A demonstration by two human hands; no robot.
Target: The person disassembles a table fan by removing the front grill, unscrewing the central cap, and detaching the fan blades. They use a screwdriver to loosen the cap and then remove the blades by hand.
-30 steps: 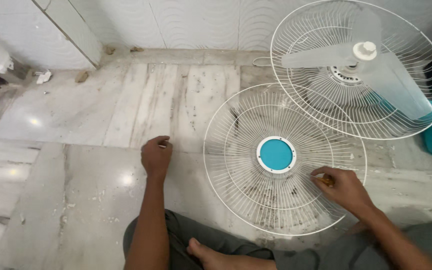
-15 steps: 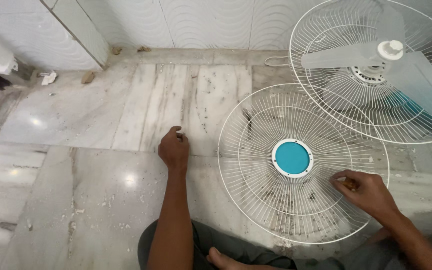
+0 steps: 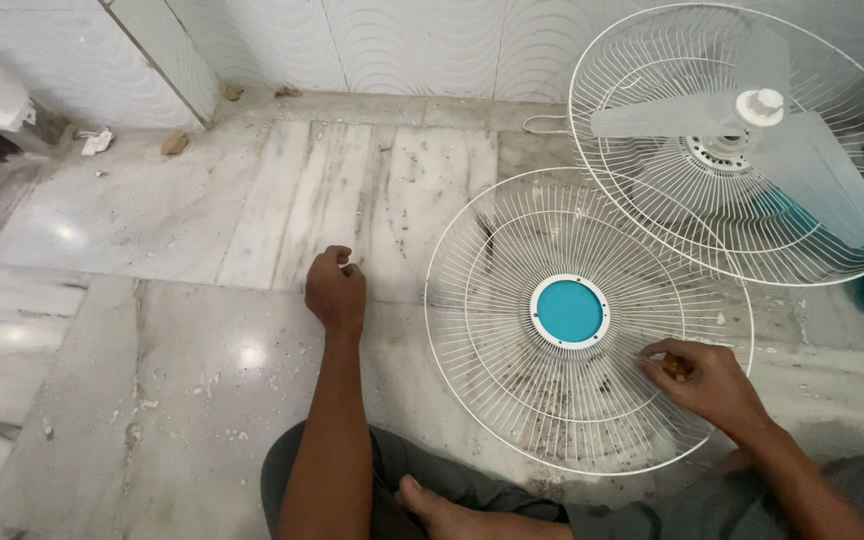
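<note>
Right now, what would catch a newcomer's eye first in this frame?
The white wire fan guard with its blue centre disc lies flat on the marble floor; the right hand rests on its lower right wires. Behind it stands the fan, blades exposed. The left hand hovers closed, left of the guard.

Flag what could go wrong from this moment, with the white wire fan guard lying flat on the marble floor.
The right hand pinches something small and brownish over the white wire fan guard; if dropped, it could slip between the wires. The left hand, curled shut on the grit-speckled marble floor, could lose anything it holds. The fan with pale bare blades overlaps the guard's rim and might get nudged.
</note>
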